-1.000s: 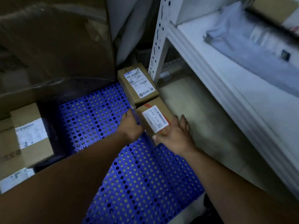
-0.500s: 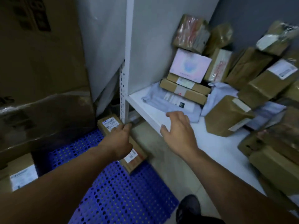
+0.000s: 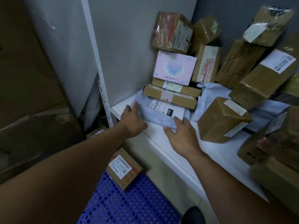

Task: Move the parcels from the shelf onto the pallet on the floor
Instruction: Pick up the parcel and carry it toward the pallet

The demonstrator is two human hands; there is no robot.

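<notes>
A grey plastic mailer bag (image 3: pixel 159 114) with a white label lies flat at the left end of the white shelf (image 3: pixel 192 152), under a stack of flat brown boxes (image 3: pixel 171 96) and a pink box (image 3: pixel 174 67). My left hand (image 3: pixel 131 122) reaches to the bag's left edge, fingers straight. At the bag's front right corner my right hand (image 3: pixel 182 134) touches it with spread fingers. Neither hand holds anything. A brown labelled box (image 3: pixel 124 168) lies on the blue perforated pallet (image 3: pixel 126 204) below.
Several brown taped parcels (image 3: pixel 223 120) are piled along the shelf's back and right side. A white upright post (image 3: pixel 97 62) stands at the shelf's left corner. Large cardboard (image 3: pixel 24 78) fills the left. A dark shoe (image 3: pixel 194 215) shows on the floor.
Both hands let go of the brown box on the pallet and rose to the shelf. They now reach the grey mailer bag. My view swung up from the floor.
</notes>
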